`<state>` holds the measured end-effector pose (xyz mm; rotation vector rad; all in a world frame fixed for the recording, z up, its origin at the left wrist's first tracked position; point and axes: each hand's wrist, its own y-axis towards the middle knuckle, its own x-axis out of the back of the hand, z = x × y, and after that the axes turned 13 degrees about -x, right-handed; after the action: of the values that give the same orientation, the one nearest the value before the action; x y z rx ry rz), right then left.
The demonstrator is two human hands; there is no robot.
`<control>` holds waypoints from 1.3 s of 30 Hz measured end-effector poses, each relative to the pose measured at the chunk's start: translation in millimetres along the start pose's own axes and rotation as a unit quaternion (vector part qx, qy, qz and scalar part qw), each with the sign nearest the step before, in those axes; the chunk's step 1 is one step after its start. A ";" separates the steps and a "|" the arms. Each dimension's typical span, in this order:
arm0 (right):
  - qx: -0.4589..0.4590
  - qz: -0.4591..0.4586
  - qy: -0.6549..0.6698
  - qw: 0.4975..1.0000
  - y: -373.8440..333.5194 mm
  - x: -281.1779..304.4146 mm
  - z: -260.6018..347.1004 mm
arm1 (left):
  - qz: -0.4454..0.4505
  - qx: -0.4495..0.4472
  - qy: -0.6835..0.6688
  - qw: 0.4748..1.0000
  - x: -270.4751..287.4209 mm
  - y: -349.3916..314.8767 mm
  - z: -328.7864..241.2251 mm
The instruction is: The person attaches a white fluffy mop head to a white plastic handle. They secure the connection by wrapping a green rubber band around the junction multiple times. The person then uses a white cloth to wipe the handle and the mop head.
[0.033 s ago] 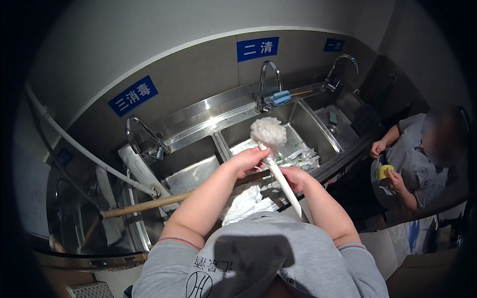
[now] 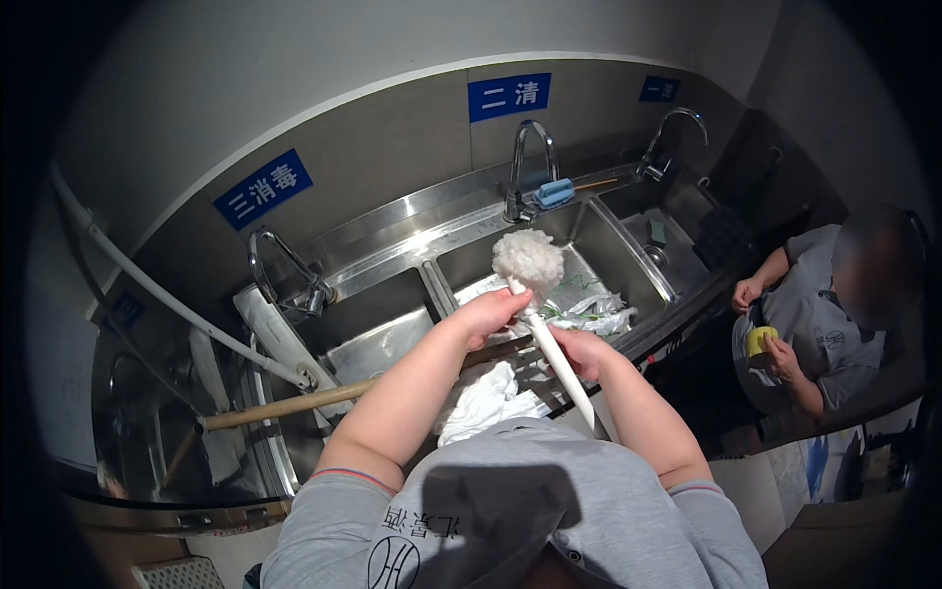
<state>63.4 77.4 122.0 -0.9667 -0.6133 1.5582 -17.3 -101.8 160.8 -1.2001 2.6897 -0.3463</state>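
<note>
A duster (image 2: 528, 257) with a white fluffy head and a long white handle is held slantwise over the sink's front edge. Its head is up and away from me, and the handle slopes back toward my body. Just below the head, my left hand (image 2: 494, 316) is closed round the upper handle, thumb on top. My right hand (image 2: 583, 353) is closed against the handle lower down, with its fingertips partly hidden behind it. Beneath both hands runs a wooden pole (image 2: 324, 395). White crumpled cloth (image 2: 486, 402) lies close to my body under the left forearm.
White plastic scraps with green bits (image 2: 599, 316) lie in the middle basin (image 2: 638, 260). Behind it, a blue brush (image 2: 555, 192) rests beside a tap (image 2: 517, 162). A white pipe (image 2: 177, 294) slants along the left. At right, another person holds a yellow roll (image 2: 760, 341).
</note>
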 end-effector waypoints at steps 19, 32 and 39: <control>0.494 -0.257 -0.298 0.776 -20.9 -29.8 -16.0 | 0.114 0.143 -0.109 0.977 -8.3 -6.5 -11.8; 0.093 -0.047 0.396 0.912 25.0 58.5 -2.0 | 0.011 0.031 -0.283 0.959 -24.2 -2.5 -4.9; -0.067 -0.085 0.043 0.993 -2.3 37.3 -11.6 | 0.025 0.020 -0.216 0.976 -19.0 -0.3 -7.3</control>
<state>73.8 112.6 108.5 -1.0495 -0.7266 1.3317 -6.4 -86.8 169.1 -1.0508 2.3206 -0.1124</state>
